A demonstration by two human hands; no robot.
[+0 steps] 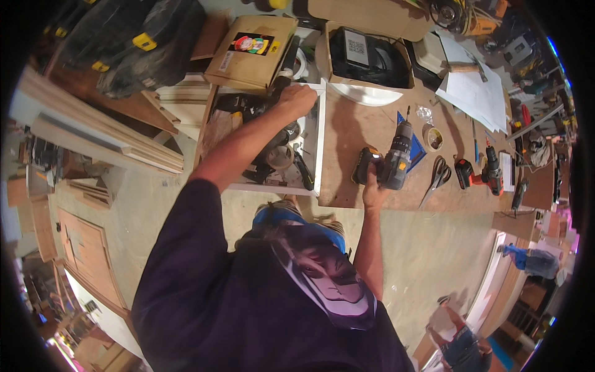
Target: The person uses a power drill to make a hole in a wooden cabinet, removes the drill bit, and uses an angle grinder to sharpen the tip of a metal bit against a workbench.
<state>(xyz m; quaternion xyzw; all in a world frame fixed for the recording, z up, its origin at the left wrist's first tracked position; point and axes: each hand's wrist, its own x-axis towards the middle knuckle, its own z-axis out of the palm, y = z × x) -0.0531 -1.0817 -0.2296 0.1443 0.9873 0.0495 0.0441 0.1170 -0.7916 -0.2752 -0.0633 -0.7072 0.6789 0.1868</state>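
Near the front edge of the worktop (344,124), my right hand (374,189) is gripping a drill (395,167) by its handle, the fingers closing round it between battery and body. The drill's bit is pointing away from me; whether the drill is resting on the wood or hanging just above it, I cannot tell. Just right of it, scissors (439,175) are lying with their blades toward me, and farther right a second drill (493,173) is showing orange and black. To my left, a white-edged drawer (318,149) is standing open, holding a jumble of dark tools and a tape roll (280,157). Beyond the first drill's body, a blue square (418,150) is lying partly hidden, with another roll (433,137) sitting beside it. Farther out, my left hand (297,99) is curling nearly into a fist over the drawer's far end; I cannot tell whether it is holding anything. Past it, a closed carton (248,56) is sitting at left, an open box (406,79) is holding something black, and a hammer (469,67) is lying across white papers (477,99).
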